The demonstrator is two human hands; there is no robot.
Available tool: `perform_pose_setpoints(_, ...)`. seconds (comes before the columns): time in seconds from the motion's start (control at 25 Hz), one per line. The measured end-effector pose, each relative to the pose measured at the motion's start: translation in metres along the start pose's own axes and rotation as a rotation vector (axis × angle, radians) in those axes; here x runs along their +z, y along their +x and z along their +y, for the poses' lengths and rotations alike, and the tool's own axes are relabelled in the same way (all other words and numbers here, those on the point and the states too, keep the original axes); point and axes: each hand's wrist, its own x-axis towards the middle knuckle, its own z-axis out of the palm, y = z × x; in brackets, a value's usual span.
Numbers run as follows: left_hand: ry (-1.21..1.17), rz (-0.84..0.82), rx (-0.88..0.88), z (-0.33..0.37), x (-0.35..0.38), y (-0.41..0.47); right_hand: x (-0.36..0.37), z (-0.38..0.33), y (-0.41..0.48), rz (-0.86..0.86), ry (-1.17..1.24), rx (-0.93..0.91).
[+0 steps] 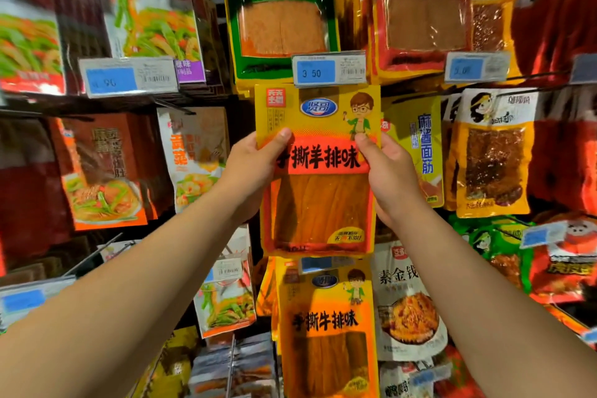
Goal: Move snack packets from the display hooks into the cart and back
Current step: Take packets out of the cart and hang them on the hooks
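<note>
Held packet: you're holding the yellow-orange packet (319,203) upright in front of the display, both arms reaching forward and up.
Left hand: your left hand (255,161) is gripping the packet's left edge, thumb lying across the front at the orange band and fingers hidden behind; the grip is clamped on the packet.
Right hand: your right hand (387,171) is gripping the right edge the same way, thumb on the front beside the cartoon figure; this grip is also clamped on the packet.
Position: the packet's top edge is sitting just under the 3.50 price tag (328,69); cannot tell whether it is hanging on a hook.
Above: a green-framed packet (281,26) is hanging behind that tag, with a red-framed packet (420,19) beside it on the right.
Below: a similar orange packet (326,326) is hanging directly under the one you're holding.
Right side: a yellow packet with blue lettering (420,145) is showing just behind your right hand.
Left side: vegetable-print packets (151,10) are hanging above a blue price tag (129,77), blurred.
</note>
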Motion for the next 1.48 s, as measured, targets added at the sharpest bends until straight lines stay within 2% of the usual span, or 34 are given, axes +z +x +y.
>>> perform_pose_setpoints(0.56,0.089,0.037,-0.11,-0.003,0.001,0.028,-0.009,0.011,0.035,-0.039,-0.009,0.137)
perform_pose_setpoints(0.8,0.112,0.051,-0.122,-0.017,-0.012,0.048,-0.002,0.021,0.048,0.034,-0.065,0.194)
perform_pose_setpoints(1.04,0.302,0.16,-0.095,-0.036,-0.017,0.077,0.013,0.022,0.074,0.17,-0.323,0.279)
perform_pose_setpoints(1.16,0.499,0.218,-0.064,-0.049,-0.019,0.089,0.02,0.036,0.085,0.222,-0.319,0.318)
perform_pose_setpoints(1.24,0.594,0.301,-0.012,-0.055,-0.017,0.091,0.026,0.044,0.085,0.295,-0.321,0.276)
perform_pose_setpoints(1.32,0.698,0.368,0.043,-0.055,-0.013,0.088,0.022,0.051,0.082,0.403,-0.505,0.13)
perform_pose_setpoints(1.4,0.729,0.375,0.041,-0.05,-0.012,0.08,0.016,0.058,0.071,0.372,-0.705,0.079)
perform_pose_setpoints(1.48,0.76,0.376,0.03,-0.046,-0.012,0.073,0.009,0.061,0.062,0.317,-0.721,0.149)
